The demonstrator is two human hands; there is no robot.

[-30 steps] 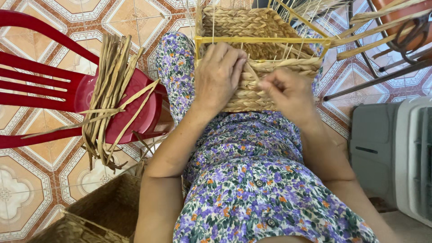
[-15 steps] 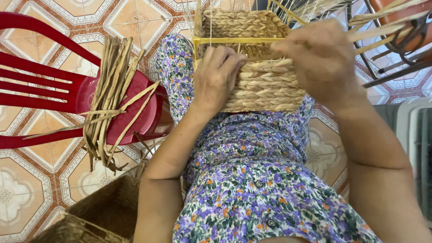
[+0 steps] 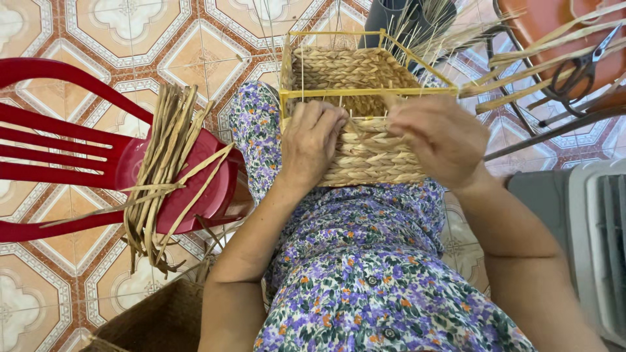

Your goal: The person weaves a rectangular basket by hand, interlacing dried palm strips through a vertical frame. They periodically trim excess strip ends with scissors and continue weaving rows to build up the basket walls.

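left hand [image 3: 312, 145]: the fingertips curl against the woven basket [image 3: 365, 153], so the grip is hidden.
right hand [image 3: 443, 137]: its back faces the camera; fingertips and whatever they pinch are out of sight.
basket front wall: partly covered by both hands.
red chair [image 3: 78, 163]: cut off by the left edge.
scissors [image 3: 580, 68]: blades run off the right edge.
brown basket [image 3: 156, 322]: cut off at the bottom.
grey appliance [image 3: 587, 241]: only part shows at the right edge.

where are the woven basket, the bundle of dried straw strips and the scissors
woven basket [image 3: 375, 153], head view, on its braided front wall
bundle of dried straw strips [image 3: 164, 156], head view, mid-bundle where it lies across the red chair seat
scissors [image 3: 582, 68], head view, near the pivot
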